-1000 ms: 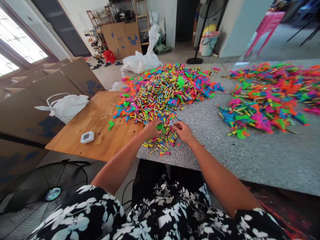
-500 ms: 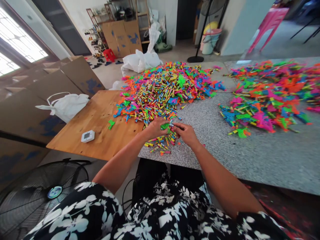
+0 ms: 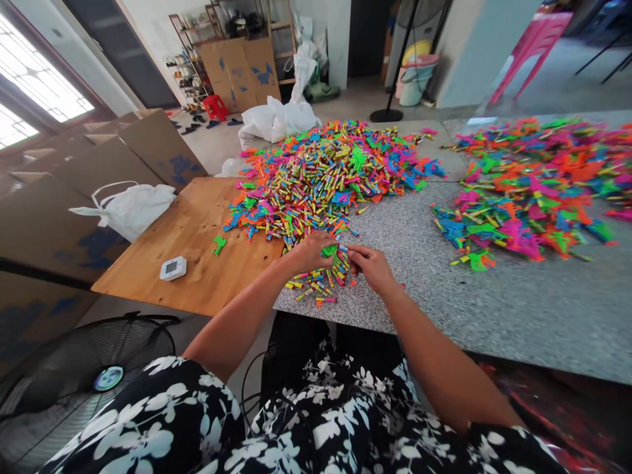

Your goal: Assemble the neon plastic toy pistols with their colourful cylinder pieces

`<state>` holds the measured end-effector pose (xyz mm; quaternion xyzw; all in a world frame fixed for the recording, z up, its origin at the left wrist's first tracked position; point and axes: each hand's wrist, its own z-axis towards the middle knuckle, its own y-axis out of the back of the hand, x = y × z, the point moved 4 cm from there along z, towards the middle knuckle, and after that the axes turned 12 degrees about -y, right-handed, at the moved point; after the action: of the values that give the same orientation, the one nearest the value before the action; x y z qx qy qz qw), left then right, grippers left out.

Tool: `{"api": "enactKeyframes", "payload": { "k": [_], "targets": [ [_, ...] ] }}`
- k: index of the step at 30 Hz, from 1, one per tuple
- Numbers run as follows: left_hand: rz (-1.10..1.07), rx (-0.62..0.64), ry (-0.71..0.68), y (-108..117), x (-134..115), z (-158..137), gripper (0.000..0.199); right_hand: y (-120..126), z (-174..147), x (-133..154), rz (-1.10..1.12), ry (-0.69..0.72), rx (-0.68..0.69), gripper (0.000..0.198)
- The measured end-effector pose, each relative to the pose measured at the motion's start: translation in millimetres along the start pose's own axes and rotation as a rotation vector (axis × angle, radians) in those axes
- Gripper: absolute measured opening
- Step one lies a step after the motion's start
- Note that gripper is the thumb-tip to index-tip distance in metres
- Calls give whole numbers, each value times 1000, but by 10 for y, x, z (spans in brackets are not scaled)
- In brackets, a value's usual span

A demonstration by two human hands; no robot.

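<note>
My left hand (image 3: 315,253) is closed around a bright green plastic piece (image 3: 329,251), which looks like a small toy gun. Close to its right, my right hand (image 3: 368,264) has thumb and finger pinched at a small light-blue and white tube (image 3: 342,249); whether the tube is joined to the green piece I cannot tell. Beneath the hands lie loose striped tubes (image 3: 318,289), near the table's front edge. Just beyond is a large heap of colourful tubes and plastic toy pieces (image 3: 320,174).
To the right, a second pile of toy-gun pieces (image 3: 523,217) covers part of the grey stone tabletop (image 3: 419,263). On the wooden board (image 3: 197,230) sit a white timer (image 3: 173,268) and a lone green piece (image 3: 219,245). A floor fan (image 3: 108,378) stands at lower left, beside cardboard boxes (image 3: 143,151).
My right hand has shifted slightly to the right, away from my left. The left hand stays nearly in place with the green piece.
</note>
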<state>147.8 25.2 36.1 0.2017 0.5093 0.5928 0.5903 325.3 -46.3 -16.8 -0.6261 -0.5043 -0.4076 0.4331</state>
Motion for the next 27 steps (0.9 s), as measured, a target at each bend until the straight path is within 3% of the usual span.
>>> {"api": "enactKeyframes", "payload": {
  "k": [5, 11, 14, 16, 19, 22, 25, 27],
  "targets": [
    [-22, 17, 130, -51, -48, 16, 52, 12, -61, 20, -300, 83, -57, 44],
    [-249, 89, 418, -166, 56, -5, 72, 48, -81, 53, -492, 146, -16, 37],
    [-336, 116, 474, -225, 66, -32, 77, 37, -107, 79, -594, 224, 30, 33],
    [-384, 116, 470, -267, 51, -29, 81, 48, -110, 69, -630, 206, 75, 32],
    [-388, 96, 408, -288, 77, 46, 82, 233, -55, 21, -574, 45, 64, 26],
    [-204, 11, 350, -175, 274, 164, 68, 750, 45, 38, -351, -79, -212, 21],
    [69, -51, 434, -5, 635, 197, 48, 1433, 104, 123, 143, 13, -689, 24],
    [196, -6, 513, 44, 871, 179, 46, 1690, 172, 145, 357, 80, -844, 25]
  ]
}}
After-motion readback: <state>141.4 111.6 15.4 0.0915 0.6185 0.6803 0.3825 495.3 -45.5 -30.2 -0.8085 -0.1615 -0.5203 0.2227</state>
